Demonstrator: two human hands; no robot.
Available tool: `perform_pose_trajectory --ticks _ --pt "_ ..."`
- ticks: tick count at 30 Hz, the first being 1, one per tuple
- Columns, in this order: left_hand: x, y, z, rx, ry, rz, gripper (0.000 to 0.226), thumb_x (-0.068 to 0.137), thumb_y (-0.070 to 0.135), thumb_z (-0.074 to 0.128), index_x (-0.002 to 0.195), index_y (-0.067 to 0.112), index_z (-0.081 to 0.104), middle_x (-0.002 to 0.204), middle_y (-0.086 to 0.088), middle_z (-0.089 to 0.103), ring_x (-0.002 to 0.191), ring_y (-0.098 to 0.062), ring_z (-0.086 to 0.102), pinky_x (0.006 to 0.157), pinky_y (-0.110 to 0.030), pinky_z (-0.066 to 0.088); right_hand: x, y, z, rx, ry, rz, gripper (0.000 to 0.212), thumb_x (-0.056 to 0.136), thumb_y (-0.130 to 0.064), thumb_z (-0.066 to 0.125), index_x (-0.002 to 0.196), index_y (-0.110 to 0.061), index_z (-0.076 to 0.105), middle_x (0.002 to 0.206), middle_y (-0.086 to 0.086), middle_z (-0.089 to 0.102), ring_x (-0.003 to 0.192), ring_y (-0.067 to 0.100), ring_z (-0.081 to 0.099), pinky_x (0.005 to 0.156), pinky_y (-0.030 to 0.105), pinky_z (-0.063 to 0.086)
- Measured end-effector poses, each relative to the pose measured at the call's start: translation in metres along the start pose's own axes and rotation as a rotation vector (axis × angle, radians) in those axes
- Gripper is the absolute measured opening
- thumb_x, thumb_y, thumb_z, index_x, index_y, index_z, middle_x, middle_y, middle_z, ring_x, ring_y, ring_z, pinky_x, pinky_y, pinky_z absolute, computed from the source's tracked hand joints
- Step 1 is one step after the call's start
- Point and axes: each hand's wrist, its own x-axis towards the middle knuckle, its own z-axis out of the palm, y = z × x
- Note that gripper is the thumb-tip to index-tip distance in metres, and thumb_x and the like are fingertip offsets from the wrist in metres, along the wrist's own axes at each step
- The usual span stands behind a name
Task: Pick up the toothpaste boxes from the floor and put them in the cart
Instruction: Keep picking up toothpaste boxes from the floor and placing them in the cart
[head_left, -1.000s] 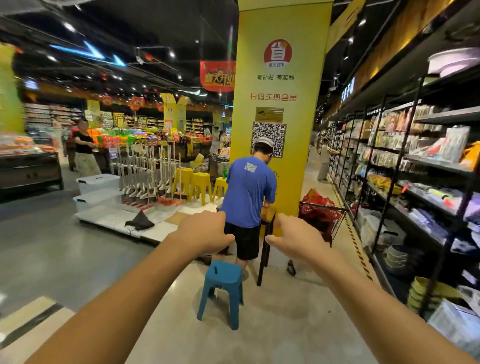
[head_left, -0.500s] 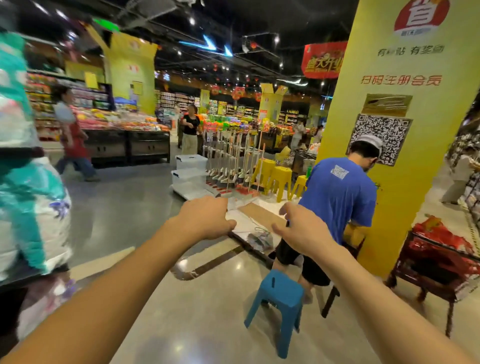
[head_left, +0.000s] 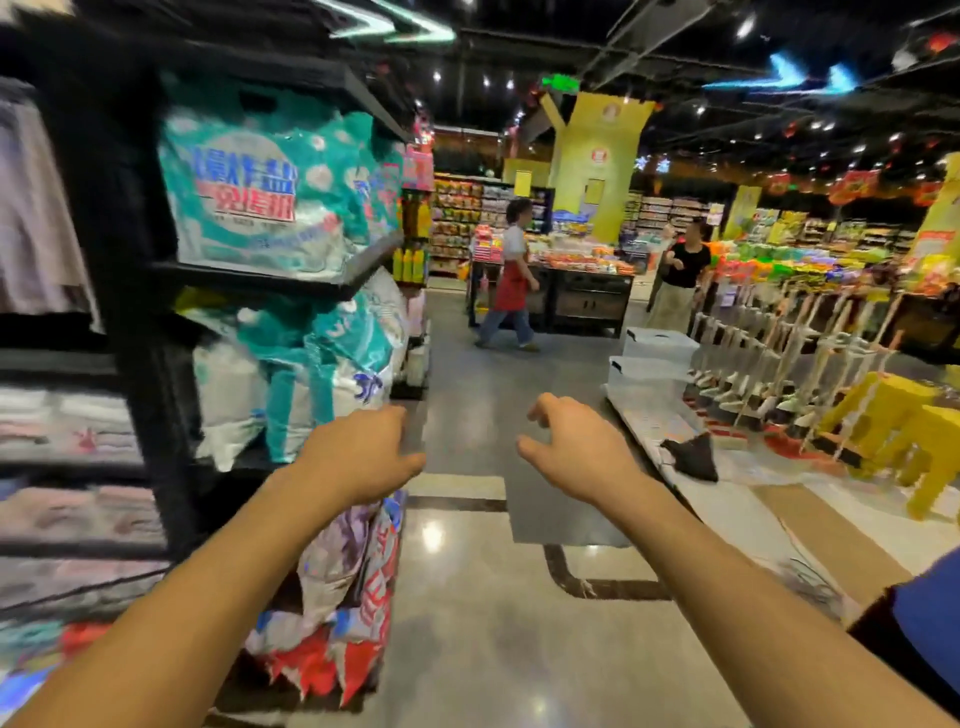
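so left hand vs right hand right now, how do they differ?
The left hand hangs in front of the teal bags on the shelf; the right hand is over open floor. The left hand's fingers curl under, knuckles up; the right hand's fingers spread loosely, clawed. Both hold nothing, arms stretched forward.

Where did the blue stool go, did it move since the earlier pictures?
Cannot tell: the stool is out of view now. The camera turned left; the yellow stools now sit far right.
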Motion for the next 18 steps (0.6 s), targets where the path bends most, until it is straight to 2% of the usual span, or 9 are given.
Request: perform_pose_trajectory --ticks 3,6,11,15,18 --pt "-0.006 -0.032 0.008 0.016 0.030 -0.153 0.049 0.087 0.064 0.054 0.118 0.026 0.054 0.122 -0.005 0.064 0.110 -0.029 0.061 0.085 -0.036 0.050 0.035 -0.025 0.032 0.042 -0.060 -0.129 0.046 0.091 -0.052 0.060 0.127 -0.023 0.057 0.127 0.002 0.062 0.114 0.025 0.060 0.092 0.043 0.051" --pt "-0.013 -0.064 0.011 0.054 0.048 -0.302 0.051 0.089 0.063 0.054 0.123 0.026 0.053 0.125 -0.004 0.062 0.113 -0.029 0.060 0.084 -0.038 0.048 0.068 -0.056 0.061 0.082 -0.078 -0.250 0.044 0.090 -0.054 0.059 0.121 -0.021 0.056 0.120 0.003 0.063 0.108 0.027 0.061 0.087 0.043 0.053" --pt "-0.016 -0.125 0.019 0.050 0.080 -0.472 0.049 0.087 0.064 0.053 0.115 0.024 0.053 0.113 -0.006 0.066 0.102 -0.032 0.063 0.084 -0.042 0.053 0.117 -0.116 0.110 0.162 -0.120 -0.467 0.047 0.092 -0.056 0.057 0.123 -0.021 0.056 0.120 0.002 0.064 0.107 0.026 0.062 0.083 0.041 0.051" --pt "-0.029 -0.163 0.035 0.075 0.093 -0.597 0.050 0.091 0.060 0.051 0.120 0.020 0.050 0.111 -0.007 0.064 0.101 -0.031 0.061 0.079 -0.042 0.053 0.146 -0.172 0.156 0.237 -0.158 -0.620 0.045 0.090 -0.058 0.055 0.116 -0.021 0.057 0.112 0.003 0.064 0.104 0.027 0.062 0.083 0.043 0.052" --pt "-0.047 -0.186 0.052 0.087 0.040 -0.743 0.052 0.092 0.058 0.051 0.125 0.017 0.049 0.111 -0.008 0.066 0.101 -0.032 0.062 0.078 -0.039 0.052 0.157 -0.213 0.190 0.249 -0.245 -0.746 0.045 0.090 -0.059 0.056 0.114 -0.022 0.056 0.112 0.005 0.063 0.104 0.030 0.061 0.084 0.045 0.052"
